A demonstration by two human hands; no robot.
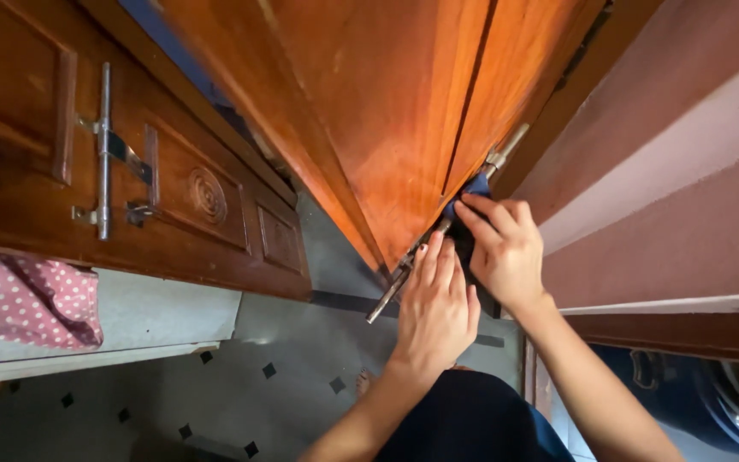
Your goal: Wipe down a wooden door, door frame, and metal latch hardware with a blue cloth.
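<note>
Blue cloth is being pressed by the right hand against the metal bolt rod on the edge of the orange wooden door, while the left hand is lying flat and open just below it on the same rod. Fingers are sitting close to the gap beside the frame, so a swinging door could be pinching them, or the cloth may be snagging on the latch, though that part is hidden. Around them are lying a grey floor with small black diamonds, a carved darker door and a pink wall
</note>
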